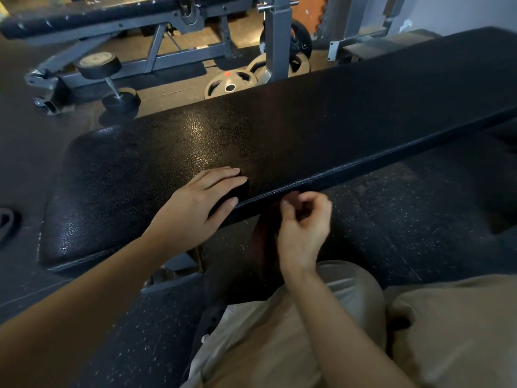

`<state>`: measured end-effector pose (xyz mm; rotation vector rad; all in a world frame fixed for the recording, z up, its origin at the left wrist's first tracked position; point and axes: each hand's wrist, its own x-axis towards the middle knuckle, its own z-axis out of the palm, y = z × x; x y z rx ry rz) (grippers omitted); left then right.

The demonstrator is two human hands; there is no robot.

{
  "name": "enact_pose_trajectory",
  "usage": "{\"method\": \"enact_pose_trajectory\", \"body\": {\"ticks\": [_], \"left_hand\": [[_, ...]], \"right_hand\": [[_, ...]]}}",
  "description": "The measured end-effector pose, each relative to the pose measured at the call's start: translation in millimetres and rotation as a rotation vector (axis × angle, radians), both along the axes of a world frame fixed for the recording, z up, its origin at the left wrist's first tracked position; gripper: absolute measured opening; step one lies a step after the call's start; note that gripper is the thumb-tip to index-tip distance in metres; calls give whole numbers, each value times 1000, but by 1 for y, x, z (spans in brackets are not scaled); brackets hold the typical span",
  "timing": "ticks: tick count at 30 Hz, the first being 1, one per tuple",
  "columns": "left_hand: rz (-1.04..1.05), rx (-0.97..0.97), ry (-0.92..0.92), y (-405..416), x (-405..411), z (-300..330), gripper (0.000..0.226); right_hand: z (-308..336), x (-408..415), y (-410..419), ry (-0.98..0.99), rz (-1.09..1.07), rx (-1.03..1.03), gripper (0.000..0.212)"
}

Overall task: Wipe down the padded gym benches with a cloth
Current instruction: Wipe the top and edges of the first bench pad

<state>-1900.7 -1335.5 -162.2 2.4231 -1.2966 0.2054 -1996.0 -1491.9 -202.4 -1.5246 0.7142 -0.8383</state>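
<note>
Two hands work the near edge: left hand (201,203) presses a dark cloth (232,196) flat, fingers straight. Right hand (303,228) hangs loosely curled, holding nothing. Unwiped surface (335,121) runs lengthwise toward two o'clock.

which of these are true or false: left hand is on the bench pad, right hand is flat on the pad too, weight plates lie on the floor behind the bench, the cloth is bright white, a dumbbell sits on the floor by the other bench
1. The left hand rests on the bench pad. True; it presses on a dark cloth at the pad's near edge.
2. The right hand lies flat on the pad. False; it is below the near edge, fingers curled, off the top surface.
3. Weight plates lie on the floor behind the bench. True.
4. The cloth is bright white. False; it is dark, almost matching the pad.
5. A dumbbell sits on the floor near the far bench. True.
</note>
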Motion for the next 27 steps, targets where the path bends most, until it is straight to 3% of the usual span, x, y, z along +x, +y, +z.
{"method": "enact_pose_trajectory", "body": {"ticks": [3,8,16,20,24,27], "left_hand": [[2,7,3,0,-1,0,47],[2,2,6,0,-2,0,47],[-1,0,1,2,0,-2,48],[-4,7,4,2,0,-3,51],[-7,9,-1,2,1,-5,51],[-9,3,-6,2,1,-4,51]], "right_hand": [[0,1,-5,-7,-58,-48,26],[-2,-7,23,31,223,-244,28],[-8,-2,-14,7,-133,52,28],[9,-1,-41,-16,-338,96,19],[15,-1,-39,-52,-260,228,24],[14,-4,-33,-55,-177,114,33]]}}
